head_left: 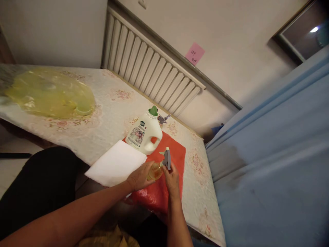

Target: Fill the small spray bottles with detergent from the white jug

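My left hand (141, 177) is wrapped round the clear body of a spray bottle (155, 171) with amber liquid in it. At the bottle's neck, the fingers of my right hand (172, 176) are closed on the grey trigger sprayer head (167, 159). The bottle is tilted above a red plastic sheet (177, 151). Just beyond it stands a large cream detergent jug (145, 133) with a printed label, a handle and a green spout in its open mouth. Folded white paper or cloth (117, 163) lies beside the jug, near my left forearm.
Another grey trigger sprayer (163, 119) is partly hidden behind the jug. A yellow plastic bag (53, 94) lies at the left of the flower-patterned tablecloth (102, 127). A radiator (151, 65) lines the wall; a blue curtain (267, 147) hangs at the right.
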